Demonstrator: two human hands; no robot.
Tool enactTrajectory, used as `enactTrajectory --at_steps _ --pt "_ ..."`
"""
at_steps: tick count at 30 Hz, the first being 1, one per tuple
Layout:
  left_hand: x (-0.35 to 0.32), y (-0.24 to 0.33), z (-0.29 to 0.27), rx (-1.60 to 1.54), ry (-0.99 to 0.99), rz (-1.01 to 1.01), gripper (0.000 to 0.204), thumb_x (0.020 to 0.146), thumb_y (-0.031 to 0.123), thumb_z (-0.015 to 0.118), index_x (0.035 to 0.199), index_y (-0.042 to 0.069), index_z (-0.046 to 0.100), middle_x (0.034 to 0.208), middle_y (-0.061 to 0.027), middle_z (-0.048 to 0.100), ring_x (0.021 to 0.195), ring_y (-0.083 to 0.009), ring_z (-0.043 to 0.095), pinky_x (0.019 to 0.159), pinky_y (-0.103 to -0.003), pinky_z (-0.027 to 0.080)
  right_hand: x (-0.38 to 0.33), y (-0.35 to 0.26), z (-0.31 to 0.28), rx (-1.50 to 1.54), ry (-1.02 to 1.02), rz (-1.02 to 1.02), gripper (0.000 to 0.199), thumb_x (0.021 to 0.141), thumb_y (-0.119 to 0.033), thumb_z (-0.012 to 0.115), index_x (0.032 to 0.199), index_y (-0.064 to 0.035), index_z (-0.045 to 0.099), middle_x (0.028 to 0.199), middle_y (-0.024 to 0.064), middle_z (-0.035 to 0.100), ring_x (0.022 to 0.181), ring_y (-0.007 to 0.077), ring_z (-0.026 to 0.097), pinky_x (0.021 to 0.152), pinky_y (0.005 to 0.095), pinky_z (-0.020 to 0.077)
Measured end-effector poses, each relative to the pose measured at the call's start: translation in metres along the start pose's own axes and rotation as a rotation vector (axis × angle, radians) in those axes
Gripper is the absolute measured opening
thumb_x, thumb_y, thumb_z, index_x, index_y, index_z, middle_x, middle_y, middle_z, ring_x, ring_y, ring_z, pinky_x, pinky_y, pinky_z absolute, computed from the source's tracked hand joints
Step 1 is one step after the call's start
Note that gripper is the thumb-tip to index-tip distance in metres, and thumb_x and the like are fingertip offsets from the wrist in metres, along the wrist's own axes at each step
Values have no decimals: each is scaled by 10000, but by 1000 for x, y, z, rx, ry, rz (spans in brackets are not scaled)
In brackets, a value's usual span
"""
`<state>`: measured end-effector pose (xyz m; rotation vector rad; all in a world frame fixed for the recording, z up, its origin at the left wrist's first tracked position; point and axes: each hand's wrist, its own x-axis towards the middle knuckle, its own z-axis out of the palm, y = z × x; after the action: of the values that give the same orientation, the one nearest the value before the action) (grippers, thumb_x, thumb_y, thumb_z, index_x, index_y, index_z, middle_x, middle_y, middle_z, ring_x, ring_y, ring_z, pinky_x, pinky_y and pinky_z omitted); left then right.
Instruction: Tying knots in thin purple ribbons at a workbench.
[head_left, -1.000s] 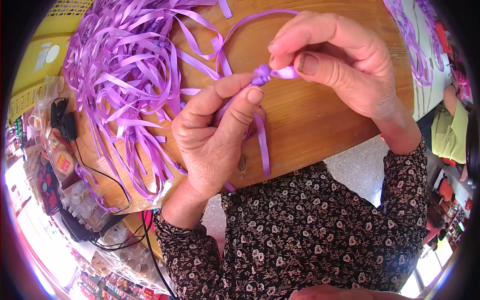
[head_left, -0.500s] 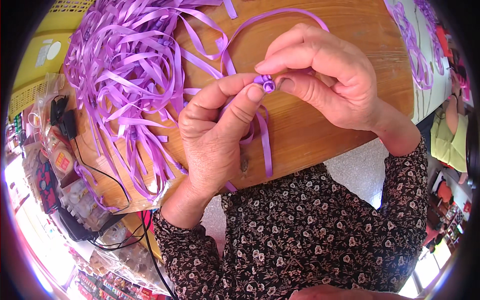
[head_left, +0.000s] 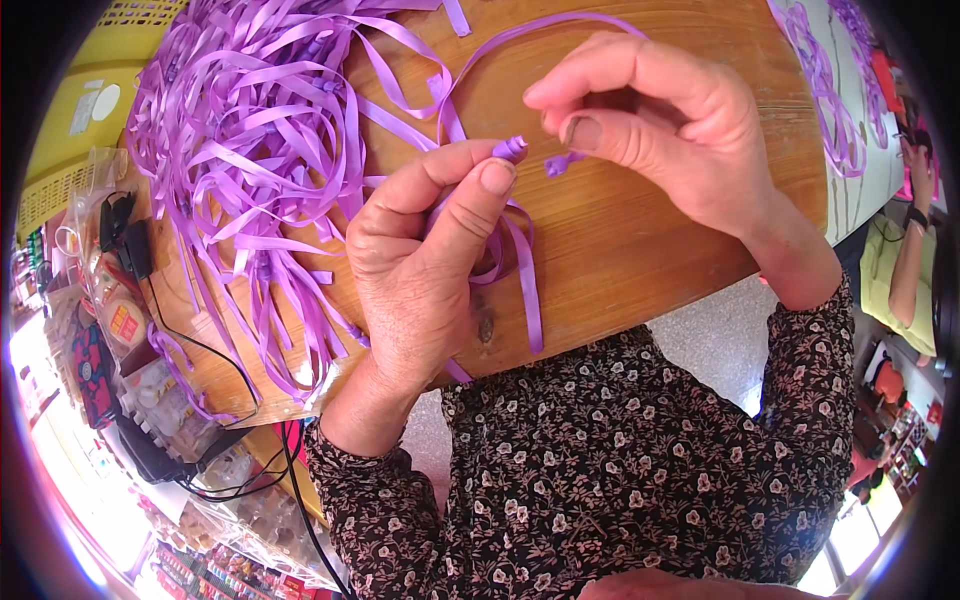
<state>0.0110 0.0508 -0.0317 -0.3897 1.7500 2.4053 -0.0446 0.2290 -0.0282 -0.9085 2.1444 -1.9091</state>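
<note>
My left hand pinches a small rolled purple ribbon piece between thumb and forefinger, its coiled end pointing up and right. Loose ribbon hangs below these fingers over the table. To the right, my right hand has its fingers curled round a purple ribbon, with thumb and forefinger tips a little apart. A knotted ribbon end sticks out below its thumb, apart from the rolled piece. Where the fingers grip this ribbon is hidden. One long strand arches from the left side to behind my right hand.
A big heap of purple ribbons covers the left of the wooden table. Yellow baskets, a black adapter and plastic bags lie beyond it. More ribbons lie on a white surface at right, near another person's arm.
My hands have moved apart, the right one slightly up. The rolled piece has turned in my left fingers, and a knotted ribbon end now shows below my right thumb.
</note>
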Motion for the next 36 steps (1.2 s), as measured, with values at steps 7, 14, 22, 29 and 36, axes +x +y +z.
enactTrajectory --at_steps 7,14,22,29,36 --pt "0 -3 -11 -95 -150 -40 141 849 66 650 987 47 667 732 77 589 578 23 438 504 -128 324 -1 -6 -6 148 -15 -25 186 846 47 572 1031 36 593 947 99 591 851 134 572 748 226 476" --pt "-4 -2 -7 -75 -173 -90 189 807 66 697 988 35 654 783 61 612 653 12 478 569 -135 382 3 -12 -2 -121 30 -219 206 817 59 609 1019 22 616 962 113 609 852 200 613 722 251 495" --pt "-6 -2 -1 4 -114 21 184 828 47 656 1010 29 631 648 67 535 488 6 345 434 -153 248 2 -8 6 -344 -10 -264 214 779 80 627 990 46 622 956 132 603 829 175 587 685 239 475" --pt "-4 -9 -11 -160 -224 -17 189 807 49 694 987 18 643 835 35 638 710 -1 521 617 -136 424 5 -3 9 -488 -54 -345 209 784 50 628 993 51 627 920 145 594 737 200 584 613 254 467" --pt "-4 -10 4 134 -100 135 166 831 23 646 996 16 629 641 71 532 479 10 340 426 -152 237 0 9 16 -577 29 -437 239 828 39 572 1065 44 602 886 127 583 696 191 576 586 259 465"
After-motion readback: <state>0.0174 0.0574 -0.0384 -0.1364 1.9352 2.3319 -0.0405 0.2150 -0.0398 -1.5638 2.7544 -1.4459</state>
